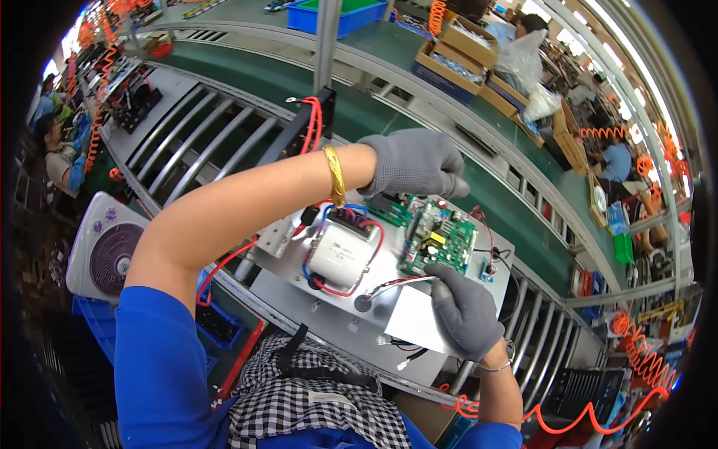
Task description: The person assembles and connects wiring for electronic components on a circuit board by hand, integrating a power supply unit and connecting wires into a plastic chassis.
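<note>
My left hand [419, 163], in a grey glove, reaches across above the far edge of a metal plate [299, 288]. Its fingers are curled together; what they hold, if anything, is hidden. In its grey glove, my right hand [467, 310] pinches a bundle of thin red, white and black wires [404, 282] near the front of a green circuit board [449, 243]. The wires run left to a round dark grommet [363, 302] in the plate. Left of the board sits a white boxy component [342, 256] with red and blue wires around it.
The plate rests on a roller conveyor [196, 142]. A dark upright panel with red leads [313, 123] stands beyond my left forearm. A white fan [112, 251] is at the left. Cardboard boxes [449, 67] and a blue bin [351, 19] stand on the far bench. Orange coiled hoses [598, 423] hang at the right.
</note>
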